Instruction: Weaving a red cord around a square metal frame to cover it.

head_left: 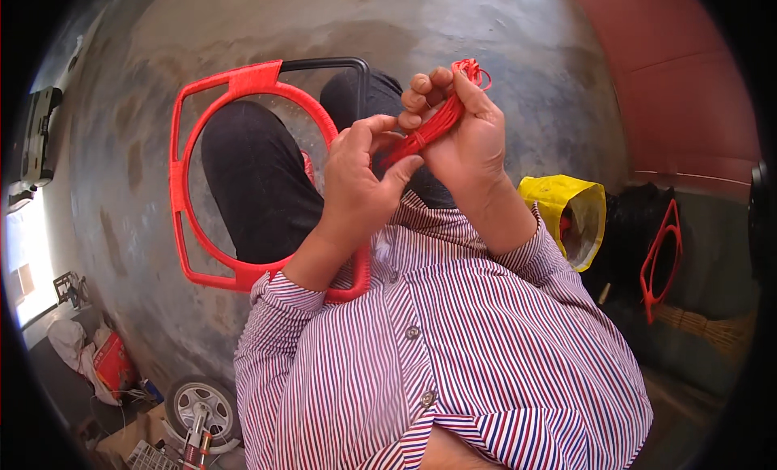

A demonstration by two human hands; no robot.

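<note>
right hand (472, 138) grasps the red cord bundle (435, 126), left hand (356, 177) pinches its lower end, seemingly for control; the frame (252, 80) rests over the lap (257, 182), apparently freeing both.

Head view. My right grip (468, 134) is closed around a red cord bundle (441, 123), loops standing out above the thumb. My left grip (360, 174) is at the bundle's lower end, thumb and fingers spread; exact contact unclear. Frame (176, 187), mostly wrapped red, one bare black stretch at top right, lies at my lap; my left knee (247, 162) shows through its ring. To my right: yellow bag (554, 193), open-mouthed; beyond it, a second red frame (646, 280). Lower left: wheel (231, 405) on its side.
</note>
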